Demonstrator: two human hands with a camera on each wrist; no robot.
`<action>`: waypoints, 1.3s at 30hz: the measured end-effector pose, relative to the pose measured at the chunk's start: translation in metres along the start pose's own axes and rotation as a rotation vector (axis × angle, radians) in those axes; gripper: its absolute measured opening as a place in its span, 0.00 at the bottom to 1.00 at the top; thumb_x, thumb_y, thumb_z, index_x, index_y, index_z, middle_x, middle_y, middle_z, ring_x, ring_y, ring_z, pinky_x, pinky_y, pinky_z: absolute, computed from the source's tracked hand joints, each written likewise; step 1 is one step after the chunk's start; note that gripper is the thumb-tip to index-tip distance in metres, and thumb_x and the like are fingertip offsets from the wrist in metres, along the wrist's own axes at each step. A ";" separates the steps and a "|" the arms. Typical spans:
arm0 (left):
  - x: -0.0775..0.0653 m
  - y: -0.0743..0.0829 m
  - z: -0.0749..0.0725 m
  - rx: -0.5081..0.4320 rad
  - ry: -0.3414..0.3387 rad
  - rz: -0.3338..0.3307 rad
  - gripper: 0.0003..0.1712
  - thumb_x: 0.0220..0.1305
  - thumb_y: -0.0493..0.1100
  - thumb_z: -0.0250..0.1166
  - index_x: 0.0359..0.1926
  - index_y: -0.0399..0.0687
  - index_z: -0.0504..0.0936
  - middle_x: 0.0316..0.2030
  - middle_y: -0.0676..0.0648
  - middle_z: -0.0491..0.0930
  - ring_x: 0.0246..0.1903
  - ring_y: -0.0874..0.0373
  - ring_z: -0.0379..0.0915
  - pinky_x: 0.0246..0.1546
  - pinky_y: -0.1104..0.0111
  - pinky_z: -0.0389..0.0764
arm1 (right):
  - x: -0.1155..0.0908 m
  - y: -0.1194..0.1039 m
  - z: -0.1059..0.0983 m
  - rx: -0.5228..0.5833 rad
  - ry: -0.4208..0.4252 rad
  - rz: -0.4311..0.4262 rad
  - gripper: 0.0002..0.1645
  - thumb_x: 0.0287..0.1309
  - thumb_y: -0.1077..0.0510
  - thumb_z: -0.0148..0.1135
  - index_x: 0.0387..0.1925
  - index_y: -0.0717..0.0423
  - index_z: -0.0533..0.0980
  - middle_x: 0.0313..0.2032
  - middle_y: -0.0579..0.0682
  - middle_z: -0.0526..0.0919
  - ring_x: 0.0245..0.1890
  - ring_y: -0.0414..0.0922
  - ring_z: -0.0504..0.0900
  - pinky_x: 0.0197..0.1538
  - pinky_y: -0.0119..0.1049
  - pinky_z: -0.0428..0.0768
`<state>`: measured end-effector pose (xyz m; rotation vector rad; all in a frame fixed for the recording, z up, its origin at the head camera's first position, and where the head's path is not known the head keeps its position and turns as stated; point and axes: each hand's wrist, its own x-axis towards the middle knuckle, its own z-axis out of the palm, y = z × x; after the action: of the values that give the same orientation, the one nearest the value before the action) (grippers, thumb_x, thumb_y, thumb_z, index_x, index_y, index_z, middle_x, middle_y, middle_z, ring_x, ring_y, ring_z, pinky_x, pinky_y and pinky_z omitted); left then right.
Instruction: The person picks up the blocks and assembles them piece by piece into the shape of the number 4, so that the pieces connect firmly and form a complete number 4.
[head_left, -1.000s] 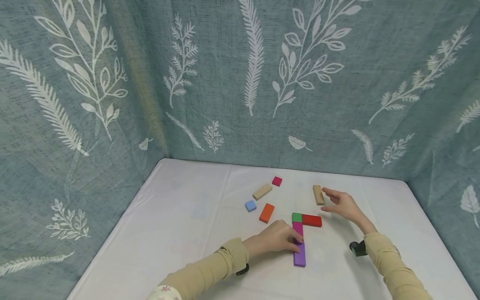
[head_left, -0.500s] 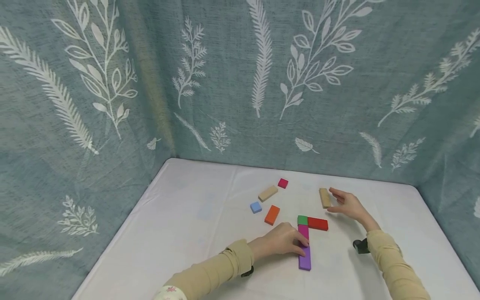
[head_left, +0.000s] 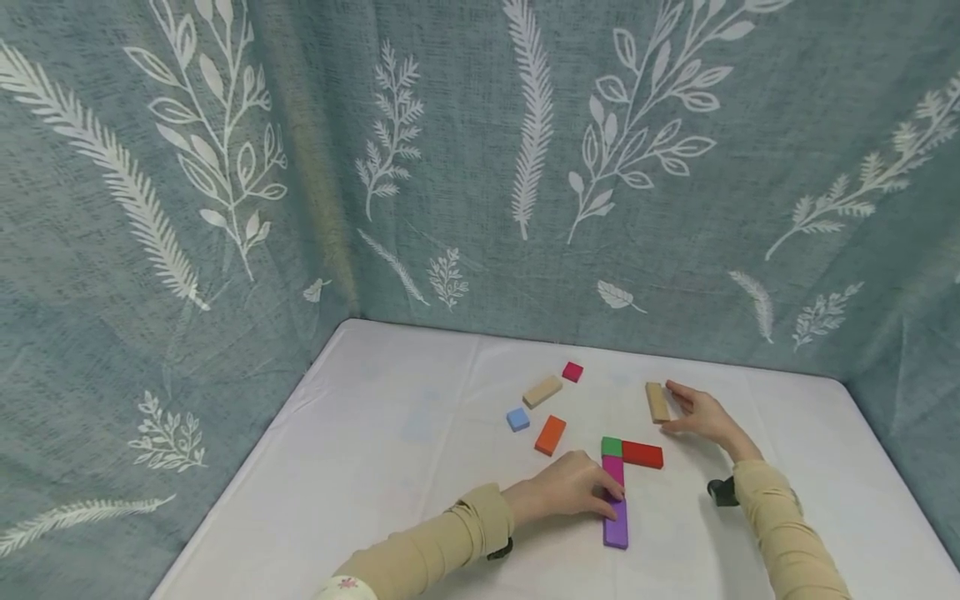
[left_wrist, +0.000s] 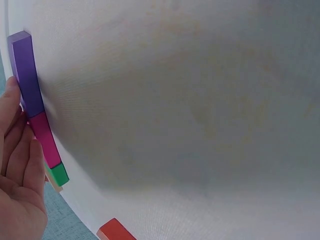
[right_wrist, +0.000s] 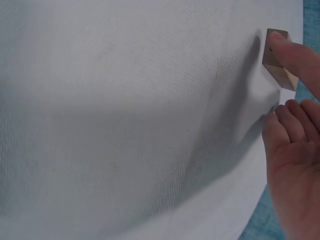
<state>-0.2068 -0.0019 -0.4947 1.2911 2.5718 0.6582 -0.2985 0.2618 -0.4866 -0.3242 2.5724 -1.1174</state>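
In the head view a purple block, a magenta block and a green block lie end to end on the table. My left hand pinches the purple block near its joint with the magenta one. A red block extends rightward from the green one. My right hand spans a plain wooden block, thumb at its near end and a finger by the far end. The right wrist view shows the thumb on the wooden block's end; the index fingertip is hidden there.
Left of the row lie an orange block, a small blue block, another wooden block and a small crimson block. A white cloth covers the table. A patterned blue-green curtain stands behind it.
My right hand has come closer to the wooden block, its thumb now at the near end. The left hand stays on the purple block. The head view has shifted slightly.
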 end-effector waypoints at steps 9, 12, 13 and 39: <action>-0.002 -0.001 0.000 -0.004 0.016 0.018 0.16 0.55 0.52 0.70 0.44 0.55 0.87 0.39 0.60 0.86 0.35 0.78 0.78 0.37 0.90 0.67 | 0.005 -0.001 0.002 0.022 -0.035 -0.017 0.55 0.48 0.65 0.69 0.69 0.76 0.45 0.69 0.75 0.47 0.68 0.69 0.50 0.66 0.56 0.60; -0.002 0.001 0.001 -0.004 0.013 0.016 0.16 0.55 0.52 0.69 0.44 0.55 0.87 0.39 0.61 0.86 0.35 0.79 0.77 0.36 0.90 0.66 | 0.005 0.000 0.002 0.019 -0.046 -0.020 0.55 0.48 0.66 0.69 0.69 0.76 0.45 0.69 0.75 0.46 0.68 0.69 0.50 0.66 0.57 0.59; -0.002 0.001 0.001 -0.006 0.011 0.015 0.16 0.55 0.52 0.69 0.44 0.55 0.87 0.39 0.61 0.86 0.34 0.79 0.77 0.35 0.91 0.66 | 0.005 0.000 0.002 0.011 -0.047 -0.024 0.55 0.48 0.66 0.69 0.69 0.76 0.45 0.68 0.75 0.47 0.68 0.69 0.51 0.66 0.57 0.59; 0.000 -0.002 0.002 0.013 0.014 0.007 0.15 0.54 0.52 0.70 0.43 0.56 0.87 0.39 0.61 0.86 0.33 0.78 0.77 0.36 0.89 0.65 | -0.003 -0.003 0.004 0.081 -0.009 -0.016 0.50 0.48 0.69 0.68 0.67 0.77 0.51 0.67 0.75 0.53 0.67 0.67 0.57 0.61 0.52 0.69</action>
<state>-0.2071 -0.0025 -0.4976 1.3045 2.5878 0.6557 -0.2941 0.2583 -0.4867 -0.3294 2.5128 -1.2197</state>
